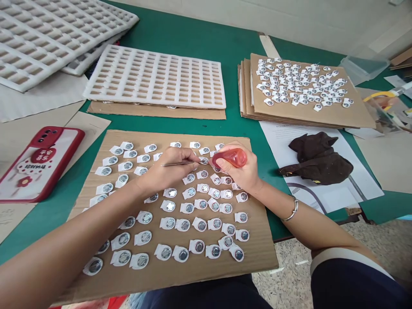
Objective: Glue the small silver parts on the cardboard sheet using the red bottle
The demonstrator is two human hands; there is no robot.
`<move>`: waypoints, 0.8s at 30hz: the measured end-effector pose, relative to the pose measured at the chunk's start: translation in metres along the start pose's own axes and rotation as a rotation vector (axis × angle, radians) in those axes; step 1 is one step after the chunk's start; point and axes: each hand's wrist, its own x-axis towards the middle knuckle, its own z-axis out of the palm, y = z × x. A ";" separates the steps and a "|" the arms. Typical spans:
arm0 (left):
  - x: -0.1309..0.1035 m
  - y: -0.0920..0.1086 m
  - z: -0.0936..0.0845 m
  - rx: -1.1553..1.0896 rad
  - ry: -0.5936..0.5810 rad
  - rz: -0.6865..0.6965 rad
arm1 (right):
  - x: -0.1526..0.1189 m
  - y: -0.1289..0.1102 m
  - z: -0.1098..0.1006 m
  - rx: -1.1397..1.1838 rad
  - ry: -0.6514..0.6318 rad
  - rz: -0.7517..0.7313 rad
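Note:
My left hand (164, 169) is closed around thin metal tweezers (177, 163), whose tips point right. Between both hands lies a small round metal piece on a white tab (204, 160), close to the tweezer tips. My right hand (247, 171) grips a red translucent squeeze bottle (234, 157), tilted with its narrow end toward that same piece. Many similar tabbed discs, such as one disc (199, 246) near the front, lie in loose rows on a cardboard sheet (180, 277). My forearms and hands cover some of them.
Behind the sheet, a white foam grid tray (154, 81) rests on cardboard. A cardboard stack (299, 112) at back right carries more discs. Larger foam trays (48, 38) are at back left. A red-cased phone (38, 165) lies left; dark cloth (322, 165) lies on paper at right.

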 end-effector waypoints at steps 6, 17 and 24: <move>0.001 -0.002 0.001 -0.020 0.002 -0.017 | -0.002 0.001 0.000 0.051 0.000 0.042; -0.017 0.029 -0.022 -0.010 0.289 -0.051 | 0.029 0.015 -0.042 0.768 0.319 0.442; -0.036 0.018 -0.045 0.066 0.526 -0.111 | 0.038 0.029 -0.070 0.946 0.311 0.621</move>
